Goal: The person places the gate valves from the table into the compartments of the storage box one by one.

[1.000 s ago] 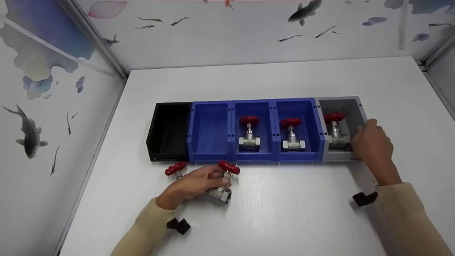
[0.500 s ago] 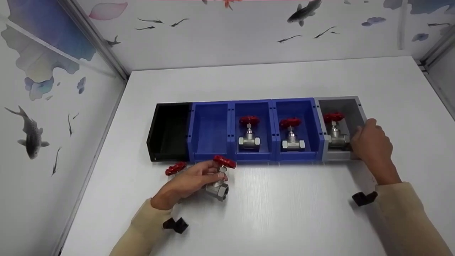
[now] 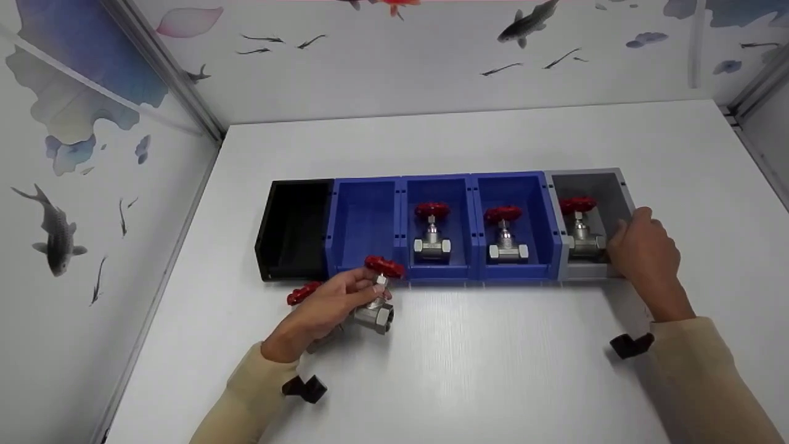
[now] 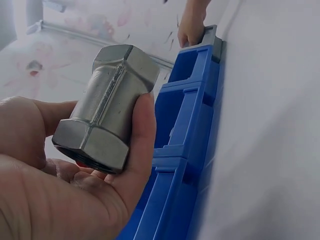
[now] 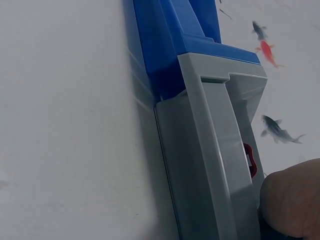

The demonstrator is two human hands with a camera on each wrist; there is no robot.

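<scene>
My left hand (image 3: 325, 308) holds a metal valve (image 3: 373, 317) with a red handwheel, just in front of the blue bins. In the left wrist view the hexagonal-ended valve body (image 4: 102, 110) sits between thumb and fingers. Behind that hand stands another valve, mostly hidden, with its red handwheel (image 3: 303, 293) showing. At the far right, my right hand (image 3: 646, 250) grips the side wall of the grey bin (image 3: 588, 271). Inside the grey bin is a valve (image 3: 582, 237), partly next to the fingers. The right wrist view shows the bin's grey front (image 5: 220, 150) close up.
The bins form one joined row. A black bin (image 3: 264, 246) ends it at left, beside a blue bin (image 3: 368, 228). Two further blue bins each hold an upright valve (image 3: 433, 237) or valve (image 3: 507, 240). White printed panels (image 3: 394, 74) border the white table (image 3: 493, 370).
My left hand has raised the valve and carried it slightly left and away from me, towards the bins. The right hand has stayed on the grey bin.
</scene>
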